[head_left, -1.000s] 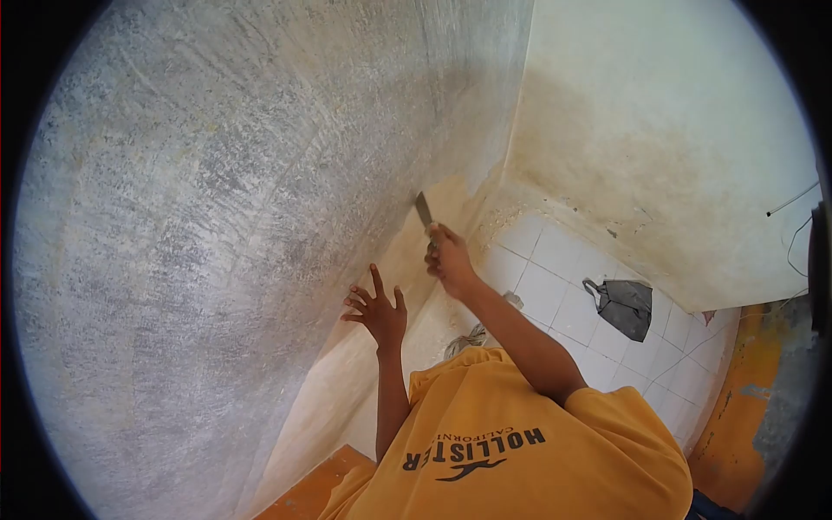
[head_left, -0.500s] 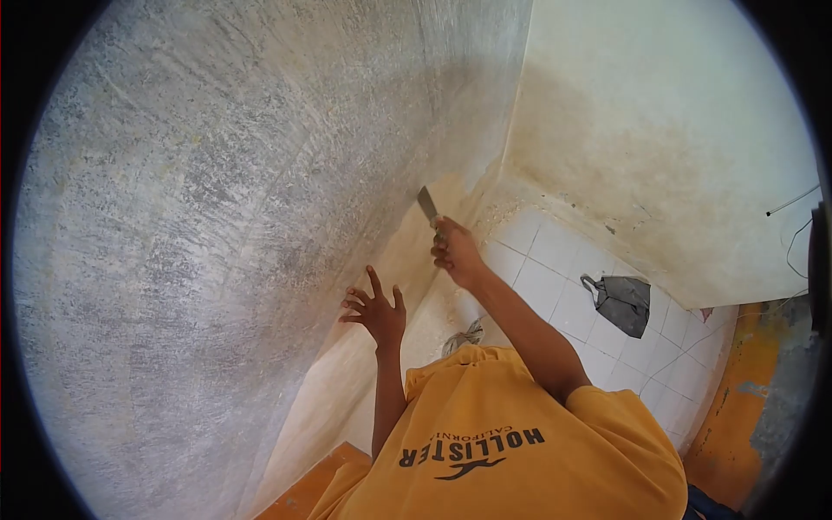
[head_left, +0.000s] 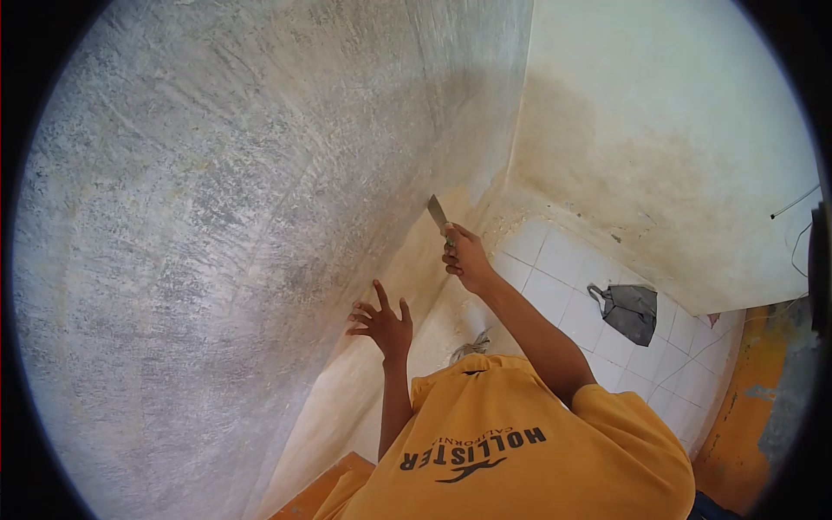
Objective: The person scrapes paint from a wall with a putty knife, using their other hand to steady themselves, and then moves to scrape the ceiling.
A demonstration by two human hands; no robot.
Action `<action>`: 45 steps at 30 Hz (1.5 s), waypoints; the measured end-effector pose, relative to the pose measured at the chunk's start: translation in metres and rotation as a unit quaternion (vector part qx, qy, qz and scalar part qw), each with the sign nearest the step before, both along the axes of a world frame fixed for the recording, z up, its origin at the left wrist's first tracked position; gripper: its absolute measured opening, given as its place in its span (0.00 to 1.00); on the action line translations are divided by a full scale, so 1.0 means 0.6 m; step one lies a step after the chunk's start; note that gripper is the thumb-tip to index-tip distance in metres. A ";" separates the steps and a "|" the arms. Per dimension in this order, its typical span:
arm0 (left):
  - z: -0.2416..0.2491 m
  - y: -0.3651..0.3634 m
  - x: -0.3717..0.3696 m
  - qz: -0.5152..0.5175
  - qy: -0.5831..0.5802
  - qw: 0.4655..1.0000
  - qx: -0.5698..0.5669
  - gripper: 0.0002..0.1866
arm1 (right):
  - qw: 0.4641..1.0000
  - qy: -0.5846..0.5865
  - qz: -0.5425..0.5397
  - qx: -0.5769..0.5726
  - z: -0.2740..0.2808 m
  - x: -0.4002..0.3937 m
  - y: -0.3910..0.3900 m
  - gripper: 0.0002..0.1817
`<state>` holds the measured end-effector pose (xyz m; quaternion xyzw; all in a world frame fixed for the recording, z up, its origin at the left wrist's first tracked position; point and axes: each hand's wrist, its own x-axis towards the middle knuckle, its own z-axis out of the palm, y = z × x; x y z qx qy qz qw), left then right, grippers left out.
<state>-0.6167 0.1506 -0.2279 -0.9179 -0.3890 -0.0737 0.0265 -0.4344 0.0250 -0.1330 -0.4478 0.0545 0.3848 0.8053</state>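
Note:
My right hand (head_left: 467, 259) is closed around the handle of a scraper (head_left: 437, 211), whose flat blade points up and left against the lower part of the grey, scraped wall (head_left: 217, 243). Below and to the left, my left hand (head_left: 386, 328) is open with its fingers spread, its fingertips at the wall's surface. Between the two hands runs a beige, bare-looking strip of wall (head_left: 412, 264). Most of the handle is hidden by my right fingers.
A grey bag (head_left: 630, 313) lies on the white tiled floor (head_left: 555, 260). Crumbs lie along the foot of the stained side wall (head_left: 659, 130). A greyish crumpled bundle (head_left: 472, 345) is beyond my shirt. Thin cables hang at the right, near an orange, peeling surface (head_left: 737, 433).
The view has shifted slightly, so the bag and floor appear lower and further right. Both hands appear a little lower and to the right, with the scraper still in my right hand.

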 end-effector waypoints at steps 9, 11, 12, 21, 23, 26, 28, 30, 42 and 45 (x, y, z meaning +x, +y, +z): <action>-0.012 0.002 0.003 0.002 0.002 1.000 0.016 0.41 | 1.000 -0.002 -0.002 -0.023 -0.018 0.016 0.001 0.10; -0.001 0.003 0.004 0.015 0.034 0.998 -0.046 0.43 | 0.999 0.013 0.013 -0.034 0.028 -0.014 -0.003 0.10; -0.001 0.005 0.008 0.014 0.029 0.999 -0.038 0.43 | 0.999 0.015 -0.006 -0.035 0.026 -0.010 0.003 0.10; -0.023 0.005 0.009 0.002 -0.017 0.999 0.047 0.40 | 0.999 0.045 0.010 0.014 0.023 -0.011 0.005 0.10; -0.018 0.001 0.007 0.005 -0.012 0.999 0.034 0.41 | 0.999 0.029 -0.025 0.016 -0.024 0.012 0.010 0.10; -0.016 0.004 0.008 0.016 0.017 0.999 -0.023 0.44 | 0.999 0.038 0.007 0.010 0.002 0.002 -0.006 0.10; -0.038 0.007 0.009 0.007 -0.010 0.999 0.029 0.44 | 0.999 0.041 0.020 0.011 0.020 -0.016 -0.003 0.09; -0.041 0.008 0.006 0.008 -0.014 0.999 0.028 0.44 | 0.999 0.045 0.020 0.016 0.012 -0.012 0.000 0.10; -0.009 0.005 0.015 0.013 0.004 0.999 -0.035 0.44 | 0.998 0.054 -0.028 0.010 -0.040 0.025 0.012 0.10; -0.014 0.007 0.014 0.019 0.016 0.999 -0.034 0.45 | 0.997 0.066 0.042 0.023 0.019 -0.017 -0.005 0.10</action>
